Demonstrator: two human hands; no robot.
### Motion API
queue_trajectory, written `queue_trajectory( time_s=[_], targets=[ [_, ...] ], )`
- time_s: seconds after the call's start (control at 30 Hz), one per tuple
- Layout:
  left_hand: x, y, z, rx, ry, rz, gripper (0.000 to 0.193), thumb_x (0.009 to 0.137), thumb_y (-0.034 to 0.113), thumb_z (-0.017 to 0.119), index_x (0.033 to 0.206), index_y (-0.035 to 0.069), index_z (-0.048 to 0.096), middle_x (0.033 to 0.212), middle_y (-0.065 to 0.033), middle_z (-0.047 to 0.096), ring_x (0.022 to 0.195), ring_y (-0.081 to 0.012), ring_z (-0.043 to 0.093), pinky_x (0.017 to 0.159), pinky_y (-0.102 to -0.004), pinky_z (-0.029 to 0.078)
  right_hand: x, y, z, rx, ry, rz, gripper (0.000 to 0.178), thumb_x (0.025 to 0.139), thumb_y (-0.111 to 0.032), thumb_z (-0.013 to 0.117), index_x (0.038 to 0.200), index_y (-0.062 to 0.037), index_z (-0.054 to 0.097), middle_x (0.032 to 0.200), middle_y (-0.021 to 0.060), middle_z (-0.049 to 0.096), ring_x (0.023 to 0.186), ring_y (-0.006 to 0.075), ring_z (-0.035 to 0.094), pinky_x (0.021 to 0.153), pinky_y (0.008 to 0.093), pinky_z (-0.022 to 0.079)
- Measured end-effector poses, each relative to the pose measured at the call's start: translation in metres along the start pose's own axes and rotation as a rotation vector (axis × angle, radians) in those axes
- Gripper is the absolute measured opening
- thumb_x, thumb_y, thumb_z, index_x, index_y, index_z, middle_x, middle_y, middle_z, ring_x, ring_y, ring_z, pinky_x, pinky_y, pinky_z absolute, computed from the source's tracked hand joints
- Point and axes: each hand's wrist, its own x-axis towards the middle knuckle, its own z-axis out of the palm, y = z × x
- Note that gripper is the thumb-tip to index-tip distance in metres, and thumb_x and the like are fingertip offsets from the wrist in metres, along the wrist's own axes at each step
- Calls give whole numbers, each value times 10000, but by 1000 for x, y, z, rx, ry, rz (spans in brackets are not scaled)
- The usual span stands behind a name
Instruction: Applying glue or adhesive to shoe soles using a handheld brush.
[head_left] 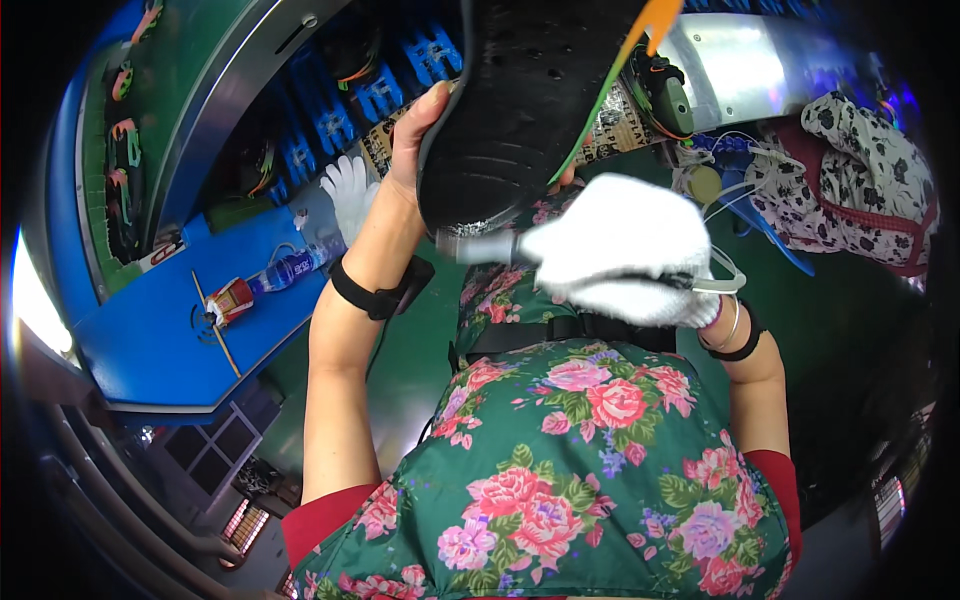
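My bare left hand (418, 125) grips a black shoe sole (520, 110) by its left edge, holding it up with the dark face toward me. The sole has small dimples, and its right edge is green and orange. A fingertip shows past that right edge. In my right hand (625, 240), which wears a white knitted glove, is a brush (480, 247), blurred by motion. Its bristles meet the lower end of the sole, where the surface looks wet and shiny. The glove hides most of the brush's handle and my right fingers.
At left, a blue table (150, 345) carries a plastic bottle (290, 268), a red packet (230, 300), a thin stick (215, 325) and a white glove (350, 195). Beyond it curves a metal rail (225, 85) beside blue racks (330, 120). Patterned cloth (870, 170) lies right.
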Motion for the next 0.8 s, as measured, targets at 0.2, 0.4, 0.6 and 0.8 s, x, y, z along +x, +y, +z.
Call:
queue_trajectory(
  time_s=[0.2,0.4,0.6,0.8],
  targets=[
    [-4,1,-19,117,207,-31,976,880,686,526,1547,8,304,1453,-394,391,1210,-506,565,1023,-562,499,-8,5,12,-74,-89,-131,276,783,-105,797,1057,-114,764,1037,66,758,822,241,700,705,338,555],
    [-7,6,-21,80,178,9,928,919,668,479,1547,7,304,1417,-367,448,1131,-472,616,961,-543,534,-2,5,15,32,3,114,177,741,-51,839,909,-69,789,946,94,772,819,201,724,726,322,559],
    [-10,-3,-2,-193,155,-11,694,984,498,504,1425,-38,484,1301,-279,617,1123,-407,661,993,-504,536,12,6,0,172,86,285,138,773,-5,800,908,-16,773,954,124,769,873,212,733,809,337,575],
    [-18,-32,-3,-411,56,-27,685,1003,530,432,1423,-6,495,1266,-276,630,1052,-468,668,923,-574,555,44,14,-36,-402,229,-4,204,759,12,792,957,-37,776,971,124,761,845,244,718,761,334,560]
  ],
)
